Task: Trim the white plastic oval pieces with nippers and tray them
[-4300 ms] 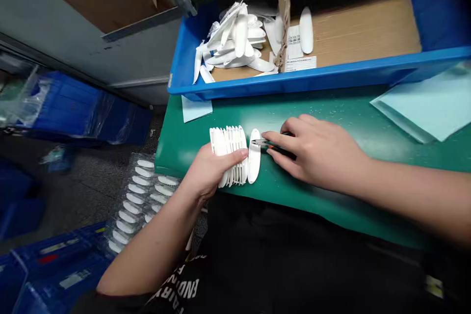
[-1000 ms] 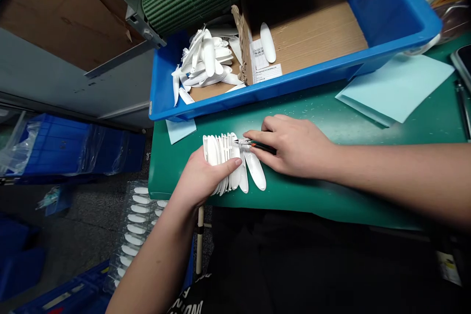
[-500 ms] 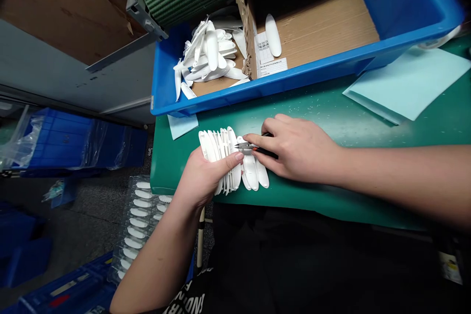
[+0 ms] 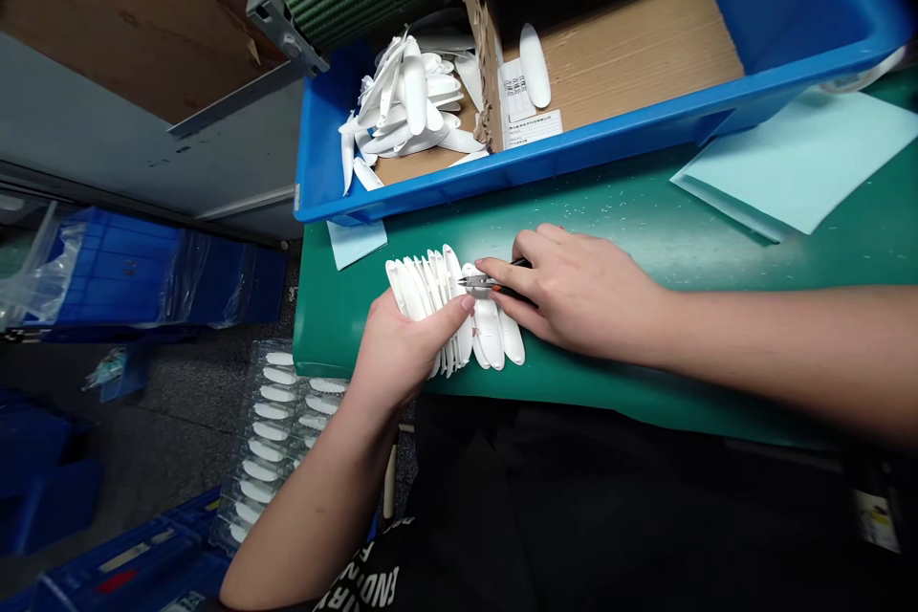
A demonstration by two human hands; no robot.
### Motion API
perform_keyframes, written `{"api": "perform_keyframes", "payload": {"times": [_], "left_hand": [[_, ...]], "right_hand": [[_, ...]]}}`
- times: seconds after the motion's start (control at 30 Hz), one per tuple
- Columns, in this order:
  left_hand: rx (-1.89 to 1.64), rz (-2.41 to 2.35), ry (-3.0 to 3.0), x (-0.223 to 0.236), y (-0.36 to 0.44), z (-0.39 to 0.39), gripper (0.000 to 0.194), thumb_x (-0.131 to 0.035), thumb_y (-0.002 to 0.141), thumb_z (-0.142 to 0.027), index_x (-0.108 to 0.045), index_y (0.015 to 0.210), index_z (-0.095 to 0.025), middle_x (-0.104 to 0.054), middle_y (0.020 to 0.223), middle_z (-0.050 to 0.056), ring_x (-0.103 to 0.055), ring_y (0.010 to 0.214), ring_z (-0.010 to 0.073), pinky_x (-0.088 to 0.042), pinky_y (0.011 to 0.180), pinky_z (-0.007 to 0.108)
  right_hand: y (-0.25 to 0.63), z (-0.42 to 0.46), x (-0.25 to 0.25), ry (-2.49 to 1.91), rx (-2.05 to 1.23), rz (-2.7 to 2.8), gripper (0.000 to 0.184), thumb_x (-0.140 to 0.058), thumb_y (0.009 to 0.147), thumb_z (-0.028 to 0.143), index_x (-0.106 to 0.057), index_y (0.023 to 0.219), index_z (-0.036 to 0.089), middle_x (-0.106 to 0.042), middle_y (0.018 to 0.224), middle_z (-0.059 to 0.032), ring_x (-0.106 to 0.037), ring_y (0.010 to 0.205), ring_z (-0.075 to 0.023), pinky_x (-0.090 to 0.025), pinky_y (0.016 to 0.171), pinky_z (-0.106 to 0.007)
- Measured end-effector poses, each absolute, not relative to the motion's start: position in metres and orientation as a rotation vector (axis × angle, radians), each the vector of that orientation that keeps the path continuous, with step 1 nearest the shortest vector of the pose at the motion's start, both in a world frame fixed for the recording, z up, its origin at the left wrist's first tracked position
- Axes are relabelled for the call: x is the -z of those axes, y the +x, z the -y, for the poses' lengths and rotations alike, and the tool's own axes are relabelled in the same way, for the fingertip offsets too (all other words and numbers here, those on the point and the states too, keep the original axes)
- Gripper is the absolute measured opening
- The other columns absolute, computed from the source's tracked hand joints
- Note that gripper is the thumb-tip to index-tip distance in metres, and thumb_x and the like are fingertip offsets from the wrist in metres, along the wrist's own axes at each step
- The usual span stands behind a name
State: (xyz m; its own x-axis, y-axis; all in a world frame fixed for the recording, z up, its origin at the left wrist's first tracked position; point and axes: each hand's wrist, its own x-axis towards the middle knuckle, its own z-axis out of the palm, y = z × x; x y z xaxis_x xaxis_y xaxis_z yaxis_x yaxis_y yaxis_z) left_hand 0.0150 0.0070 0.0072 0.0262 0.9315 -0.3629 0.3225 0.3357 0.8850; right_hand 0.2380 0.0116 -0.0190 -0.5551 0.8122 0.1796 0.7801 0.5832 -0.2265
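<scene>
A row of long white plastic pieces [image 4: 417, 287], standing on edge side by side, is gripped by my left hand [image 4: 405, 339], its thumb across the near face. My right hand [image 4: 574, 292] is closed around small cutting pliers [image 4: 479, 282] with dark handles. The jaws point left and touch or nearly touch the rightmost piece of the held row; which one I cannot tell. Just right of the row, several more white pieces [image 4: 491, 335] lie on the green work surface [image 4: 609, 196], partly under the pliers.
Beyond my hands stands a blue bin [image 4: 430, 201] with a cardboard divider [image 4: 486, 67]. A heap of white pieces [image 4: 412, 105] fills its left side; one piece [image 4: 534, 67] lies on the right. Pale blue sheets [image 4: 803, 163] lie at right. A clear tray [image 4: 251, 469] of white pieces sits lower left.
My left hand has shifted very slightly with the row of white pieces. The pliers stay at nearly the same spot in my right hand.
</scene>
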Motion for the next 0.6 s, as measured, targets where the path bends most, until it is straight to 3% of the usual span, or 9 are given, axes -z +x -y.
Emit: {"api": "perform_keyframes", "payload": {"times": [0.4,0.6], "left_hand": [[-0.702,-1.559,1.204,-0.003,0.015,-0.01,0.052,-0.089,0.075,-0.046,-0.075,0.117,-0.018,-0.077,0.118,0.011,-0.074,0.105,0.0335,-0.064,0.085,0.04],[-0.679,-1.457,1.163,-0.002,0.017,-0.022,0.053,-0.088,0.077,-0.044,-0.073,0.121,-0.019,-0.076,0.12,0.011,-0.073,0.109,0.0333,-0.063,0.088,0.04]], "right_hand": [[0.237,-0.014,0.023,-1.339,-0.175,2.588,0.029,-0.053,0.114,0.039,-0.069,0.129,0.021,-0.056,0.09,-0.0075,-0.05,0.079,-0.0247,-0.017,0.058,-0.033],[0.243,-0.017,0.026,-1.297,-0.203,2.414,0.033,-0.054,0.112,0.039,-0.066,0.139,0.023,-0.058,0.093,-0.0057,-0.054,0.08,-0.0237,-0.022,0.058,-0.032]]}}
